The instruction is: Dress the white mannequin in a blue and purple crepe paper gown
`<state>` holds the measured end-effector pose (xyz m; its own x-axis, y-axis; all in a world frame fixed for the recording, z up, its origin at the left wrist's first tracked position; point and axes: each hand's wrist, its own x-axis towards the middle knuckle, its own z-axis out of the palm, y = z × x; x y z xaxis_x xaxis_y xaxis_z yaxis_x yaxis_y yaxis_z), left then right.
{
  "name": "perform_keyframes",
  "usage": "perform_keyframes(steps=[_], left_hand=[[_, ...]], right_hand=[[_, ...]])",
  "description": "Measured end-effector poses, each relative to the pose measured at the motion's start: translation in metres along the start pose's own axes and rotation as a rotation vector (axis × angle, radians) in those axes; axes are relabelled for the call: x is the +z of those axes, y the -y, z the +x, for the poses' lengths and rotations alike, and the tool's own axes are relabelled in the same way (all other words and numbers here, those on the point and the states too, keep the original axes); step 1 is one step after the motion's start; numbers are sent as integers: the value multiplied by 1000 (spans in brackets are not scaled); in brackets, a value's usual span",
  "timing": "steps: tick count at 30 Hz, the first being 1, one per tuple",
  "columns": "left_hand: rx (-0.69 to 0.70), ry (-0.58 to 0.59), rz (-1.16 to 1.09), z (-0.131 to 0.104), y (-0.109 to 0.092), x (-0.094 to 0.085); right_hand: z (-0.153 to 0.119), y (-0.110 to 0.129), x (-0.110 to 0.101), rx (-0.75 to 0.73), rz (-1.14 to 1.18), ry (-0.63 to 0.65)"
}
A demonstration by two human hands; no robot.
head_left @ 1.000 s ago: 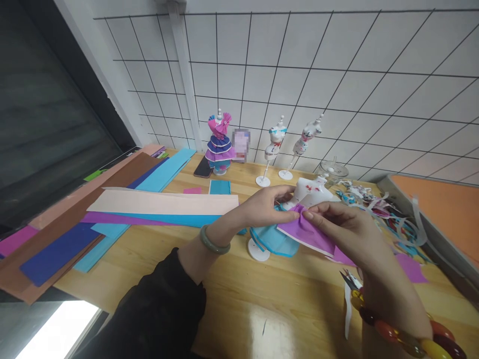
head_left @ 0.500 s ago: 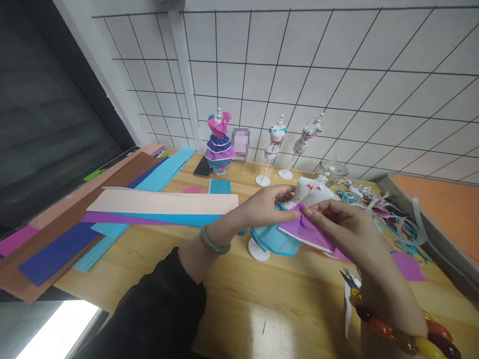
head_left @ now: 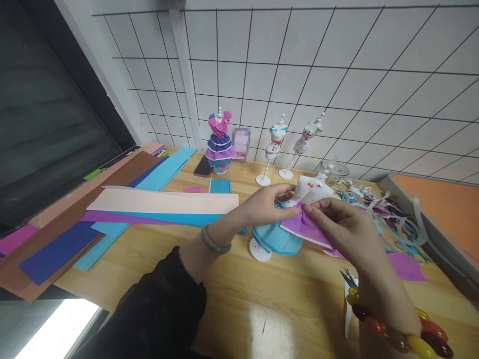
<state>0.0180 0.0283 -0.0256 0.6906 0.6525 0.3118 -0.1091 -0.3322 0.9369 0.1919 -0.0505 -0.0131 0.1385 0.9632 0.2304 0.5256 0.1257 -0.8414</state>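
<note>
A small white dress-form mannequin (head_left: 313, 187) tilts between my hands, its round base (head_left: 260, 250) showing at the lower left. Around its lower part hangs a light-blue paper skirt (head_left: 277, 237). Over that lies a purple paper piece (head_left: 307, 230) with a white edge, gathered at the waist. My left hand (head_left: 273, 203) reaches round the waist, its thumb pressing the top of the purple piece. The fingers of my right hand (head_left: 339, 219) pinch the gathers of the same piece close to that thumb. My left fingers are partly hidden behind the mannequin.
Paper strips (head_left: 164, 202) in several colours cover the left side. A dressed mannequin (head_left: 219, 142), a phone (head_left: 203, 166) and two bare-skirted forms (head_left: 276, 142) stand along the back. Scissors (head_left: 350, 280) lie beside my right wrist. Scraps (head_left: 389, 214) pile up near a grey-edged tray (head_left: 441, 219).
My hands keep almost the same place and hold. The purple piece is bunched slightly tighter at the waist, and the mannequin has shifted very little.
</note>
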Motion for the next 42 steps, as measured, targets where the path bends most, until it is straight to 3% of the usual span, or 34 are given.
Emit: perform_keyframes(steps=[6, 15, 18, 23, 28, 35, 42], left_hand=[[14, -43, -123, 1, 4, 2], [-38, -117, -128, 1, 8, -2], [-72, -161, -116, 2, 9, -7], [-118, -286, -137, 3, 9, -15], [-131, -313, -181, 4, 10, -15], [-118, -328, -158, 4, 10, -16], [-93, -318, -191, 4, 8, -19]], right_hand=[[2, -6, 3, 18, 17, -2], [2, -3, 3, 1, 56, 41], [0, -3, 0, -152, -55, -42], [-3, 2, 1, -604, -356, -33], [-5, 7, 12, -870, -582, -128], [-10, 10, 19, -1060, -663, -80], [-9, 7, 24, -1098, -706, -52]])
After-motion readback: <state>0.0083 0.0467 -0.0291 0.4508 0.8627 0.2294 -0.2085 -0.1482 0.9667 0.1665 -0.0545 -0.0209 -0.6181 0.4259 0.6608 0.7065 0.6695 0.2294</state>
